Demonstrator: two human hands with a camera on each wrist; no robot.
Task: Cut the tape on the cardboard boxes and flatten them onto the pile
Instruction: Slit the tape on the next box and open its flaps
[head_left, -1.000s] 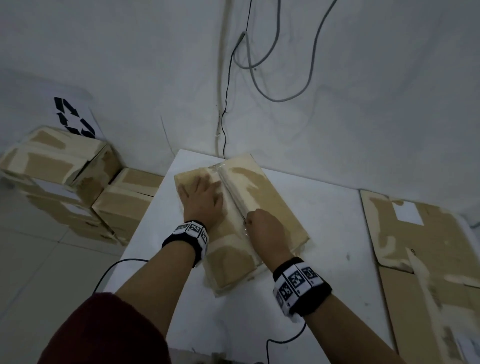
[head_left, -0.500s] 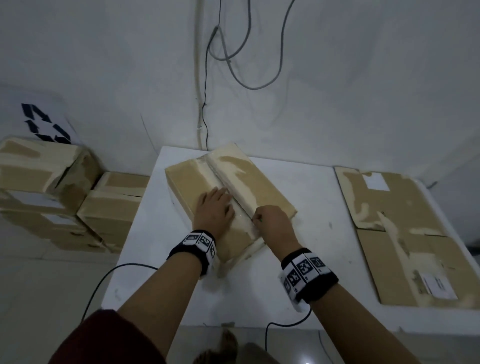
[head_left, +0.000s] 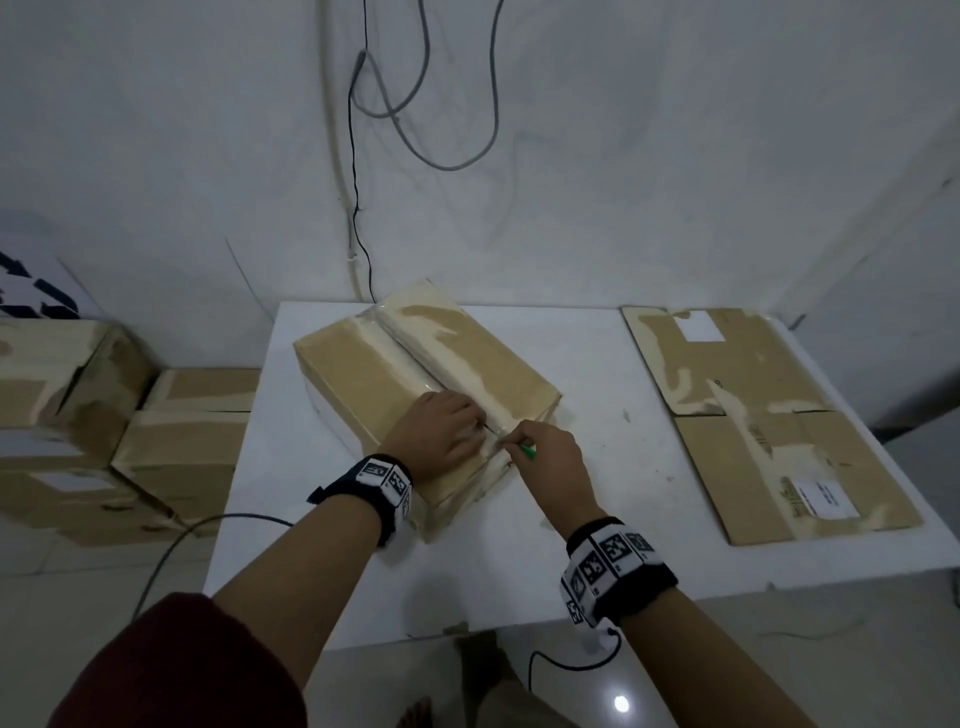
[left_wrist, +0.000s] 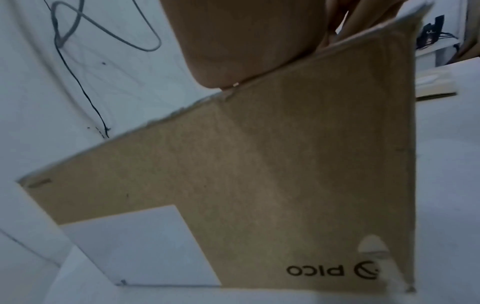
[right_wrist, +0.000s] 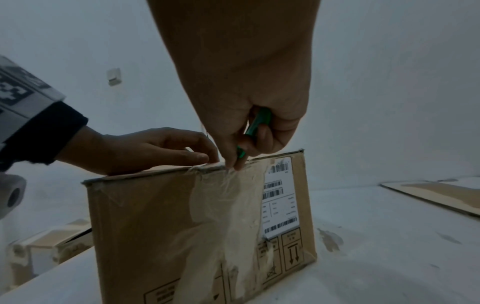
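A taped cardboard box (head_left: 395, 374) stands on the white table (head_left: 519, 545), with clear tape (head_left: 415, 364) along its top seam and down its near end (right_wrist: 228, 216). My left hand (head_left: 441, 434) lies flat on the box top by the seam, fingers straight (right_wrist: 155, 152). Gripped in my right hand (head_left: 545, 457) is a green-handled cutter (right_wrist: 255, 125), its tip at the seam on the box's near top edge. In the left wrist view only the box side (left_wrist: 259, 185) with a printed logo shows under the palm.
A pile of flattened cardboard (head_left: 753, 415) lies at the table's right side. Several taped boxes (head_left: 104, 426) are stacked on the floor to the left. Cables (head_left: 415, 104) hang on the wall behind. A black cable (head_left: 171, 551) trails off the table's left edge.
My right hand has drawn the cutter along the seam toward me, reaching the box's near edge. My left hand slid nearer too, and the head view shifted right.
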